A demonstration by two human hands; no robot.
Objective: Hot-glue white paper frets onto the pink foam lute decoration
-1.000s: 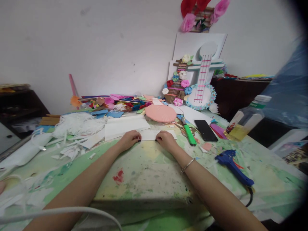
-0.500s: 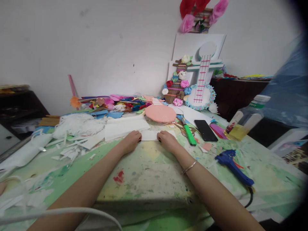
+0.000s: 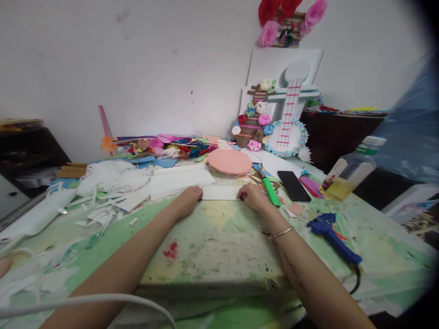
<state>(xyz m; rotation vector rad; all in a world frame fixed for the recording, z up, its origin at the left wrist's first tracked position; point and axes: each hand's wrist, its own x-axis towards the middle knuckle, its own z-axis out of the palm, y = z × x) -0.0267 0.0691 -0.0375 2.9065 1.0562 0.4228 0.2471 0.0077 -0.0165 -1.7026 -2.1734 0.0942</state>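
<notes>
A folded-looking white paper strip (image 3: 221,193) lies flat on the table in front of me. My left hand (image 3: 188,201) is closed on its left end, fingers bent over the paper. At the other end my right hand (image 3: 254,197), with a bracelet on the wrist, grips the strip with curled fingers. Just behind my left hand rests a larger white sheet (image 3: 180,180). Beyond the strip lies a pink lute-shaped paper craft (image 3: 229,161) with strings. A green-handled utility knife (image 3: 271,192) lies close to my right hand.
Right of the knife are a black phone (image 3: 294,185), a blue glue gun (image 3: 336,240) and a bottle (image 3: 353,171) with yellow liquid. White string (image 3: 113,178) and paper scraps (image 3: 101,217) cover the left. Decorated instrument crafts (image 3: 288,132) lean on the wall. A white cable (image 3: 103,299) crosses the lower left.
My right hand has slid rightward along the strip to its right end, uncovering more white paper between the hands. My left hand stays at the left end.
</notes>
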